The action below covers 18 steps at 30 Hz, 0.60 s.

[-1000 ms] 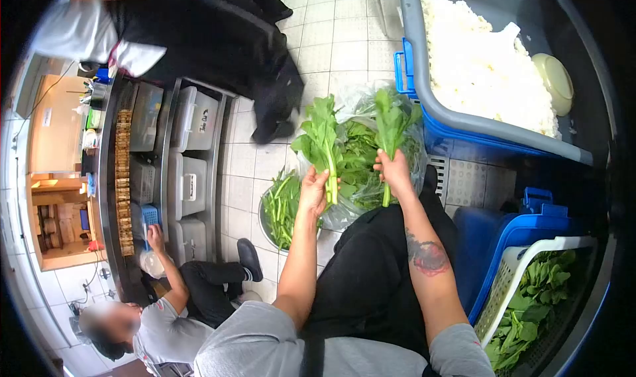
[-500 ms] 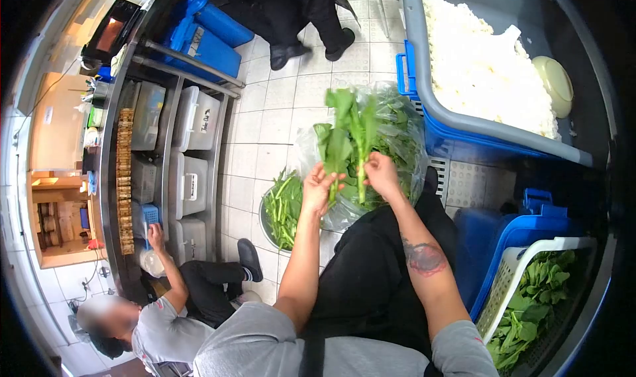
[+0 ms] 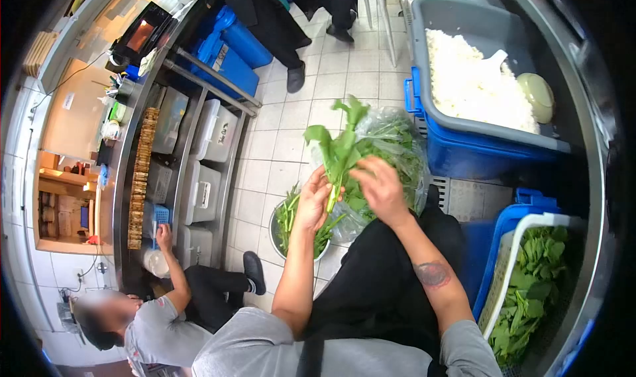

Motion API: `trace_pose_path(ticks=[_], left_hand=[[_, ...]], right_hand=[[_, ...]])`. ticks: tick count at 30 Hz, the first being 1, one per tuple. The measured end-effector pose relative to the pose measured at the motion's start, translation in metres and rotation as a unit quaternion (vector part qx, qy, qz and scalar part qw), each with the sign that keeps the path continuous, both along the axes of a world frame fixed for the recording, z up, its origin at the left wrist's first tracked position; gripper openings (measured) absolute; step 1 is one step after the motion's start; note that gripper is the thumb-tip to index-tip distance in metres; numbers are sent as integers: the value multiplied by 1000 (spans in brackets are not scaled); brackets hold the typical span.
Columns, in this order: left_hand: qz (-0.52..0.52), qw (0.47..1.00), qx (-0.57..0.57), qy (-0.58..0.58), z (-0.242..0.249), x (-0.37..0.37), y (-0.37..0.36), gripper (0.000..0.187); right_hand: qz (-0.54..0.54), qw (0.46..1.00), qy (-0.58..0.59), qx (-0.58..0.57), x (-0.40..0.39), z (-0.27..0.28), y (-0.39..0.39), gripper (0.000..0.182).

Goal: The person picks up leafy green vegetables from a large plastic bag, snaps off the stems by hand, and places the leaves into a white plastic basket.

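Note:
Leafy green stalks [image 3: 339,153] stand upright in my left hand [image 3: 314,199], its fingers closed round their lower stems. Just right of them is my right hand [image 3: 382,188], blurred, its fingers partly spread near the stems; whether it holds anything is unclear. Behind both hands a clear plastic bag [image 3: 414,129] of greens [image 3: 391,153] lies on the floor. A round metal bowl [image 3: 274,236] with cut green stems [image 3: 286,217] sits below my left hand, partly hidden by my forearm.
At right stand a grey tub [image 3: 457,120] of white chopped food [image 3: 474,86] and a white basket [image 3: 498,284] of greens. A seated person [image 3: 156,330] is at lower left beside steel shelving [image 3: 192,139]. Other people's legs [image 3: 281,33] and a white stool [image 3: 384,19] are at the top.
My right hand has come off the stalk it pinched and opened somewhat. The stalks in my left hand are now together. The view has shifted, and the standing people's legs have moved.

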<state>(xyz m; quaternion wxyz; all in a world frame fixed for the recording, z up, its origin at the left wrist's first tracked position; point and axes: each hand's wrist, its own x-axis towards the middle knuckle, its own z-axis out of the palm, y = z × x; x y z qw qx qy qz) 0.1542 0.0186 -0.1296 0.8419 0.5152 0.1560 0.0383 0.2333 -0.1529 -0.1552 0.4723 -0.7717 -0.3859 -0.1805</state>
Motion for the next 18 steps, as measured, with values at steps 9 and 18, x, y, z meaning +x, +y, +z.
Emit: trace_pose_path(ticks=[9,18], left_hand=[[68,996,16,-55,62,-39,-35,35],[171,977,31,-127,78,-58,-48,13]], right_hand=[[45,963,-265,-25,-37,81,-4,26],[32,945,-323,-45,-73,124,-19,12]])
